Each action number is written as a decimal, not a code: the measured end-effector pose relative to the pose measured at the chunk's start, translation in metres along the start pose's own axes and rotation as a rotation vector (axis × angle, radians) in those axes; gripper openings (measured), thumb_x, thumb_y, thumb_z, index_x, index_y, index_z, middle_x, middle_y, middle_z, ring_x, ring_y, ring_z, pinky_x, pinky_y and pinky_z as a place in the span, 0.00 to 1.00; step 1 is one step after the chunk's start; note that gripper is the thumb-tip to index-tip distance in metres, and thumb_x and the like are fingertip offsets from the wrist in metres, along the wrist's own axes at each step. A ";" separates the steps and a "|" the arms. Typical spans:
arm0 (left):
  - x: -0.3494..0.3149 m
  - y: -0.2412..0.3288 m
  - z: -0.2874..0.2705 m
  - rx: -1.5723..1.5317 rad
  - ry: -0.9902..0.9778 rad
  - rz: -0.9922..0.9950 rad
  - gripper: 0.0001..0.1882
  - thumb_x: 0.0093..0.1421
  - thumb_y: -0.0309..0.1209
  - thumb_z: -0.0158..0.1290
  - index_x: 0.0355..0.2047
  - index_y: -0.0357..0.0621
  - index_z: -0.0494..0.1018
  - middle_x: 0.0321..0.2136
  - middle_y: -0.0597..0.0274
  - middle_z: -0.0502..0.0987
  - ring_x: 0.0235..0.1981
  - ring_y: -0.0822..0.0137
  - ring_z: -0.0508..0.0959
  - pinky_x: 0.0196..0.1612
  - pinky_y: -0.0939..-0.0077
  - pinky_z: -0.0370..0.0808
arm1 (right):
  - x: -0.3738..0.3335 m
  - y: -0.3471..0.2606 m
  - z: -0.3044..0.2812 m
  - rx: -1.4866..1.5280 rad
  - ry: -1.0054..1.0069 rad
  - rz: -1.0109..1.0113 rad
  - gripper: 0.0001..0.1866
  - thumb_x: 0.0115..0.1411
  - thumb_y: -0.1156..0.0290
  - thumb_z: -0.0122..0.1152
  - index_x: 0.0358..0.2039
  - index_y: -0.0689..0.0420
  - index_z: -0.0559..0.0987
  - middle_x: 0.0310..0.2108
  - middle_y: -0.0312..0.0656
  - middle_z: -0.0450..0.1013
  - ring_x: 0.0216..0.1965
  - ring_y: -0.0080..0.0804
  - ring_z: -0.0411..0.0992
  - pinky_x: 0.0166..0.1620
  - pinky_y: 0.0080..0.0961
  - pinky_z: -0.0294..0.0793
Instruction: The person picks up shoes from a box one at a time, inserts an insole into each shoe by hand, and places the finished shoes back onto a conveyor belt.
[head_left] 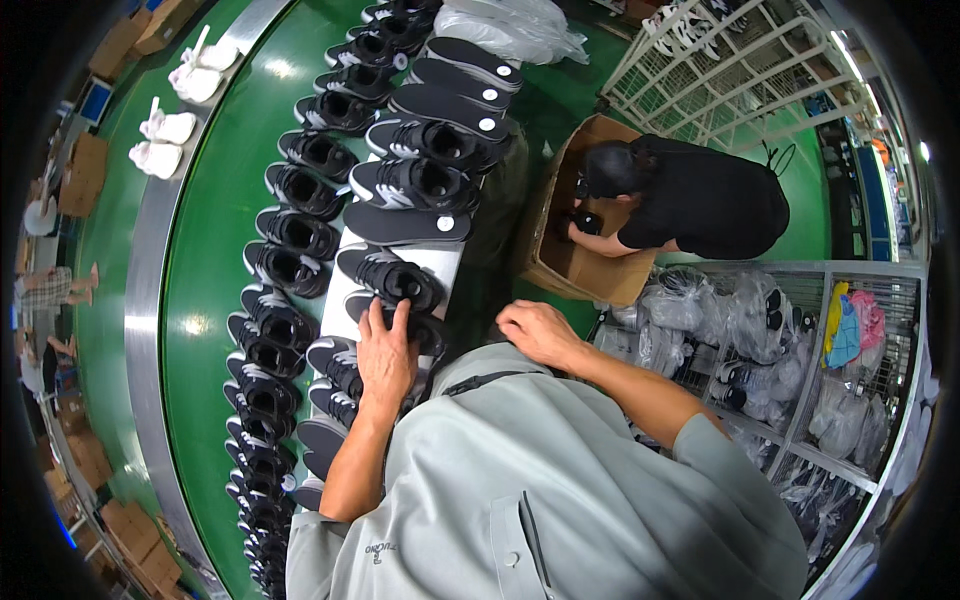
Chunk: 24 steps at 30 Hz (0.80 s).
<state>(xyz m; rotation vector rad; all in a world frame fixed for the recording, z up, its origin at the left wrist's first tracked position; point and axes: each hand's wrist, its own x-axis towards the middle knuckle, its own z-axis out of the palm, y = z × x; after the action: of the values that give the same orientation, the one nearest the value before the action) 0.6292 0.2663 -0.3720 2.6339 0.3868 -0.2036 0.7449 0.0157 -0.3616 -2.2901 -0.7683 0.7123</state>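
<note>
My left hand (388,355) reaches over a narrow white bench (447,280) lined with dark footwear. Its fingers bend down onto a black sneaker (432,338), partly covered by the hand. Just beyond the fingertips stands another black sneaker with grey laces (385,275). A flat black sole piece with a white round sticker (400,224) lies farther up the bench. My right hand (540,332) hovers in front of my waist, away from the bench. Its fingers are curled in, and whatever they may hold is hidden.
Left of the bench runs a green conveyor belt (205,260) with a long row of black sneakers (285,270). White shoes (165,140) stand on its far metal edge. To the right, a person in black (710,200) bends over a cardboard box (625,285), near a wire rack (800,440) of bagged shoes.
</note>
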 end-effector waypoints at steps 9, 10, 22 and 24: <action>0.025 -0.031 0.012 0.101 0.197 0.077 0.28 0.52 0.20 0.56 0.56 0.50 0.74 0.38 0.50 0.68 0.40 0.49 0.72 0.38 0.60 0.78 | -0.061 0.056 -0.004 0.174 0.158 0.364 0.09 0.59 0.69 0.58 0.34 0.60 0.81 0.33 0.51 0.79 0.36 0.51 0.77 0.41 0.41 0.76; 0.025 -0.030 0.010 0.106 0.195 0.086 0.28 0.52 0.20 0.56 0.56 0.50 0.74 0.38 0.50 0.68 0.40 0.49 0.72 0.38 0.60 0.78 | -0.062 0.059 -0.004 0.197 0.174 0.387 0.09 0.58 0.69 0.59 0.34 0.60 0.81 0.33 0.51 0.79 0.36 0.50 0.77 0.40 0.40 0.76; 0.045 -0.026 0.001 0.267 -0.077 -0.046 0.29 0.53 0.22 0.57 0.58 0.51 0.73 0.43 0.44 0.69 0.42 0.45 0.75 0.40 0.57 0.79 | -0.064 0.079 -0.017 0.154 0.062 0.455 0.10 0.59 0.68 0.59 0.35 0.59 0.83 0.34 0.52 0.80 0.38 0.49 0.79 0.42 0.40 0.77; 0.045 -0.025 -0.001 0.287 -0.098 -0.034 0.27 0.54 0.22 0.56 0.57 0.51 0.74 0.43 0.43 0.69 0.42 0.45 0.75 0.41 0.57 0.79 | -0.065 0.086 -0.016 0.148 0.068 0.444 0.10 0.59 0.68 0.59 0.36 0.59 0.83 0.34 0.52 0.80 0.38 0.50 0.79 0.42 0.40 0.77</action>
<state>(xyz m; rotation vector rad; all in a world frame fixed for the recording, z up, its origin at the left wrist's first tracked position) 0.6647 0.2982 -0.3914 2.8848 0.3946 -0.4263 0.7400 -0.0888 -0.3912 -2.3532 -0.1637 0.8481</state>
